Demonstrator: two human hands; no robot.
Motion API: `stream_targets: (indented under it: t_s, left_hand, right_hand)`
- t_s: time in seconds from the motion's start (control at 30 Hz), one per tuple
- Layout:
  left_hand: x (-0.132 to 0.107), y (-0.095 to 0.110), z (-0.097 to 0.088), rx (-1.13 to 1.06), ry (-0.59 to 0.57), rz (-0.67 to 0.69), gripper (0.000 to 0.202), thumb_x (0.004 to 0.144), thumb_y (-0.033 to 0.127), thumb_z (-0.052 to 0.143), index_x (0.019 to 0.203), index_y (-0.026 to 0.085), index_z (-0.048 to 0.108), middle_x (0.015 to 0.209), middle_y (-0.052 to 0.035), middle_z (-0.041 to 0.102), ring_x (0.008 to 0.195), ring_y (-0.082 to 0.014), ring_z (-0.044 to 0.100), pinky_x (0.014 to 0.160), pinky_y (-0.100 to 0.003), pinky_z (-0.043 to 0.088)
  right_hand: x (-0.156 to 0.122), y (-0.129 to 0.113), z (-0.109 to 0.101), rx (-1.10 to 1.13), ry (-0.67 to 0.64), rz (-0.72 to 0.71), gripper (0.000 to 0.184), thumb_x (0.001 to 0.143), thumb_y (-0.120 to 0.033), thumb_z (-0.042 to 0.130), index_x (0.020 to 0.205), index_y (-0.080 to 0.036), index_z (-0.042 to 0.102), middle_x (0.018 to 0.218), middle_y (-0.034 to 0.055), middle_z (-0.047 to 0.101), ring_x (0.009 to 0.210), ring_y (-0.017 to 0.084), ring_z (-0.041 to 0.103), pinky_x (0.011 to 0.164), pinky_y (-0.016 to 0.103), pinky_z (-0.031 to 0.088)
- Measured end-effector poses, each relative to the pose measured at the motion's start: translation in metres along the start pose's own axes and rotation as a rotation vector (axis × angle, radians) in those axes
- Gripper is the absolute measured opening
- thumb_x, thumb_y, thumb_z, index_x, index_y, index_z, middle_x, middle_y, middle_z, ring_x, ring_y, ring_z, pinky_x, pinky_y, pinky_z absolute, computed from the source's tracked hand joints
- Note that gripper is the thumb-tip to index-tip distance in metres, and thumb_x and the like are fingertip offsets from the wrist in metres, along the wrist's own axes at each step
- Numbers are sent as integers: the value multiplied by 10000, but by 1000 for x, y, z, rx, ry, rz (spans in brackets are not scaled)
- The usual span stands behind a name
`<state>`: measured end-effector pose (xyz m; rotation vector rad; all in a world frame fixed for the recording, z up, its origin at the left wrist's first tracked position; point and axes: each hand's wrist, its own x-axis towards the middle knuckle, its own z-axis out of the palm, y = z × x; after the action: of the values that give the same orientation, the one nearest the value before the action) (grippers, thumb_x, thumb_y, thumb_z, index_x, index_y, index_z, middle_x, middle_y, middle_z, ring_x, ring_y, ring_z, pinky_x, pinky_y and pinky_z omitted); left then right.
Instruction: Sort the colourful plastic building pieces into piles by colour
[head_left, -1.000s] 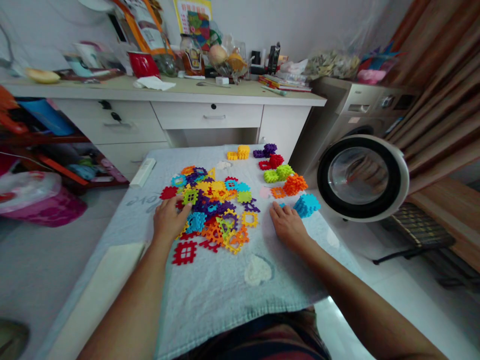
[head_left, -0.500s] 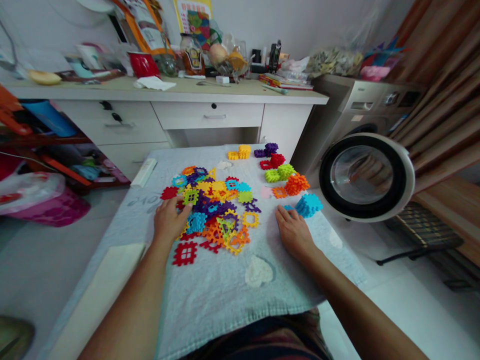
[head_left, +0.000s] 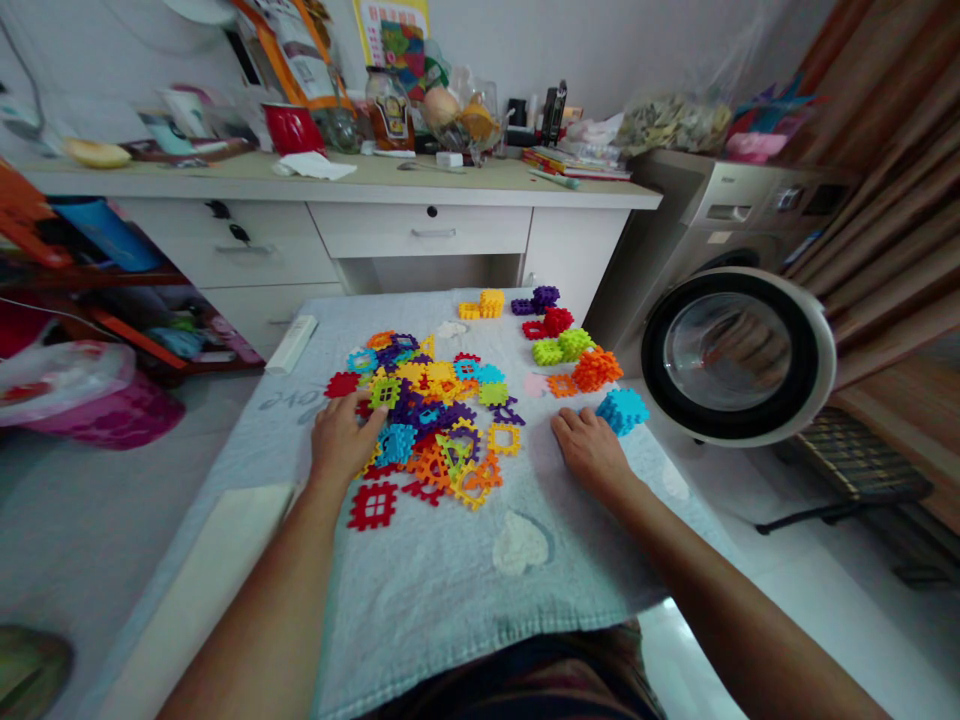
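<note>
A heap of several colourful interlocking plastic tiles (head_left: 435,415) lies on a pale blue towel (head_left: 427,600) over a small table. My left hand (head_left: 343,440) rests palm down on the heap's left edge, fingers spread over green and blue tiles. My right hand (head_left: 592,452) lies palm down on the towel, right of the heap and just beside a blue stack (head_left: 622,410). Behind it stand sorted stacks: orange (head_left: 594,368), green (head_left: 561,348), red (head_left: 551,322), purple (head_left: 538,298) and yellow (head_left: 484,303). A lone red tile (head_left: 371,505) sits near my left wrist.
A white remote (head_left: 291,343) lies at the towel's far left. Beyond stands a cluttered white desk with drawers (head_left: 420,230). A washing machine with its round door open (head_left: 739,355) is close on the right. A pink basin (head_left: 105,415) sits on the floor at the left.
My right hand slid slightly right toward the blue stack; the small blue piece seen by its fingertips no longer shows. My left hand has stayed on the heap.
</note>
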<state>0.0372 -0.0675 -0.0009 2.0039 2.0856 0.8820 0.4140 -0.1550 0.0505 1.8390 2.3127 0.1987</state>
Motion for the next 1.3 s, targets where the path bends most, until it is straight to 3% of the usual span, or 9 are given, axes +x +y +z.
stream_targets:
  t_s: [0.37, 0.53, 0.67, 0.9, 1.13, 1.3]
  left_hand:
    - [0, -4, 4, 7, 17, 13, 479, 864, 544, 496, 1151, 193, 650, 1189, -123, 693, 1136, -291, 621, 1053, -467, 439]
    - [1, -6, 5, 7, 6, -4, 487, 865, 541, 493, 1166, 194, 653, 1215, -126, 688, 1160, -304, 611, 1062, -483, 429]
    - [0, -4, 4, 7, 8, 1, 499, 868, 543, 490, 1172, 183, 653, 1200, -132, 688, 1144, -300, 617, 1048, -472, 441]
    - [0, -1, 2, 15, 16, 3, 468, 869, 526, 499, 1156, 192, 656, 1152, -122, 693, 1114, -293, 626, 1026, -462, 455]
    - [0, 1, 1, 18, 6, -6, 471, 871, 512, 495, 1173, 186, 652, 1188, -135, 685, 1147, -307, 614, 1034, -475, 449]
    - [-1, 4, 0, 34, 1, -10, 477, 875, 511, 484, 1175, 180, 652, 1189, -137, 686, 1151, -308, 611, 1041, -467, 445]
  right_hand:
    - [-5, 1, -15, -44, -29, -5, 302, 1001, -135, 369, 1105, -130, 652, 1133, 162, 650, 1009, 291, 537, 806, 387, 395]
    - [6, -9, -32, 24, -13, 8, 359, 980, -115, 372, 1213, -141, 643, 1336, 176, 598, 1098, 300, 538, 874, 402, 414]
    - [36, -26, -45, 198, 27, -67, 403, 952, -141, 438, 1318, -139, 606, 1419, 152, 570, 1208, 297, 512, 996, 402, 400]
    - [90, -45, -24, 384, 74, -10, 444, 908, -249, 563, 1335, -131, 569, 1326, 168, 624, 1202, 303, 540, 1032, 412, 407]
    - [88, -39, -13, 574, 237, -17, 514, 815, -154, 590, 1328, -140, 559, 1246, 143, 593, 1142, 240, 574, 1022, 352, 445]
    - [85, -22, -21, 446, 304, 73, 699, 774, -26, 506, 1466, -72, 416, 1308, 206, 549, 1199, 292, 521, 1061, 413, 416]
